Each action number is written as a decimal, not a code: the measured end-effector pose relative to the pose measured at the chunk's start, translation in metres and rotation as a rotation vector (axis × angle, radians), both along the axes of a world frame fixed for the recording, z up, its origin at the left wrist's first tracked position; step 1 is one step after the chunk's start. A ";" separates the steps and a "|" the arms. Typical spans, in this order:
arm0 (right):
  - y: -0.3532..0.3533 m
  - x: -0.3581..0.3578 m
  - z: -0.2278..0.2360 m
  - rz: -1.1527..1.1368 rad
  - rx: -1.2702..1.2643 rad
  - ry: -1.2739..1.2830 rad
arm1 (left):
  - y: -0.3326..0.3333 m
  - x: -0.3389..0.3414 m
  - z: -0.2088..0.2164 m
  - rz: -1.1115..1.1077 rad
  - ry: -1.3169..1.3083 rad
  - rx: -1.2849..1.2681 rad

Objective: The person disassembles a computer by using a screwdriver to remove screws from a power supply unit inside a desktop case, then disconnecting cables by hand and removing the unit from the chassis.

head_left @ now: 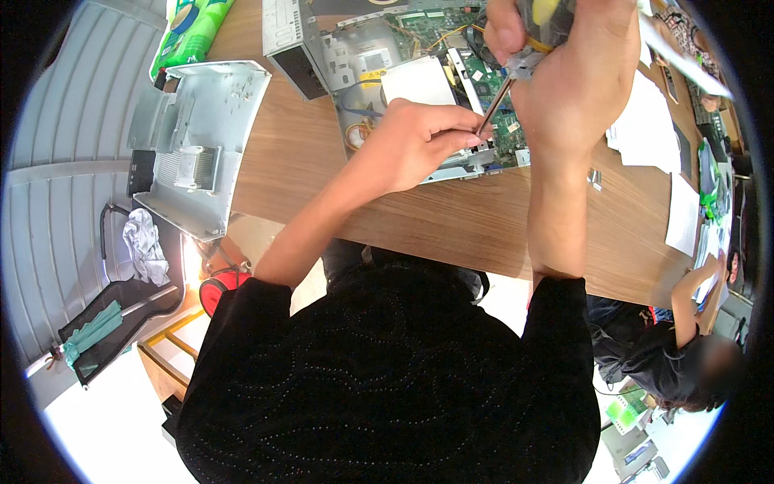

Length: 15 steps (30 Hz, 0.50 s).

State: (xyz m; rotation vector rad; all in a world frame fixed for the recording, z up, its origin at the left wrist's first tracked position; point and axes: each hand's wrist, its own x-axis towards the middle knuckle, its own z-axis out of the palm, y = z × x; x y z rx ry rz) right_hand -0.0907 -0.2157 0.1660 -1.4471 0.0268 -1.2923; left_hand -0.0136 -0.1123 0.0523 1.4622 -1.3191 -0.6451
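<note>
Gripping a screwdriver [498, 103] in the right hand [574, 93], slanting its metal shaft down into an open computer case [347, 74], near a green circuit board [509, 149]. Holding the left hand [413, 147] with thumb and fingertips right at the shaft's lower end — touching or just beside, hard to tell. Working at a wooden table [278, 173], with a pale grey cover [211, 121] and green package [193, 44] to the left, white papers [645, 125] to the right — and a co-worker in black [645, 351] at lower right.
</note>
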 end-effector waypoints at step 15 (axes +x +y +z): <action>-0.001 0.009 -0.014 0.190 0.026 -0.116 | 0.006 0.000 0.013 -0.009 -0.042 0.103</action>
